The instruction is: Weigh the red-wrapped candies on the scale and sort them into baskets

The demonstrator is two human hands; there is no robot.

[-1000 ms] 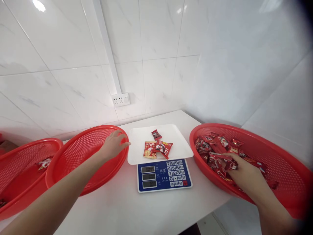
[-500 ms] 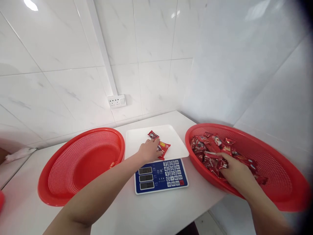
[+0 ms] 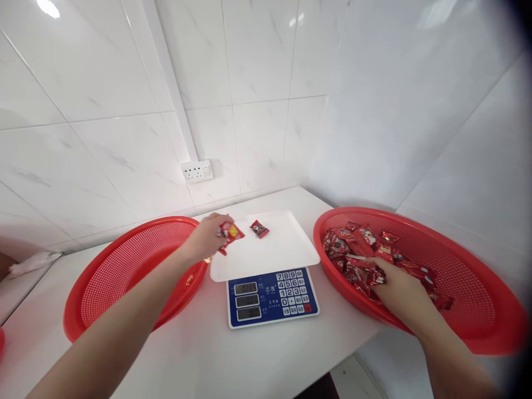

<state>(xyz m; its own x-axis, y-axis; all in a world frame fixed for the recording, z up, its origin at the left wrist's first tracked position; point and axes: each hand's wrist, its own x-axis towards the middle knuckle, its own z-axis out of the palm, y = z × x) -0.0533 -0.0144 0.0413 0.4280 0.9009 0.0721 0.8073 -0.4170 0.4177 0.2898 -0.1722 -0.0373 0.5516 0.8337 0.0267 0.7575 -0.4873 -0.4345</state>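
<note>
My left hand (image 3: 208,235) is closed on a red snack packet (image 3: 231,233) with a yellow patch, held above the left side of the scale's white tray (image 3: 274,256). A small dark-red packet (image 3: 259,229) lies on that tray. Below it, the scale's blue panel (image 3: 272,299) shows number keys and three displays with faint digits. My right hand (image 3: 399,288) reaches into the right red basket (image 3: 484,288), its fingers closed around a small red packet (image 3: 376,276). Many similar red packets (image 3: 355,241) are piled around those fingers.
A red perforated basket (image 3: 108,271) stands left of the scale, partly covered by my left forearm. Behind the white table (image 3: 233,366) rises a tiled wall with a power socket (image 3: 197,171). The right basket sits near the right wall.
My left hand has lifted the red snack packet off the tray and moved left with it. The small packet stays on the tray. My right hand has hardly moved.
</note>
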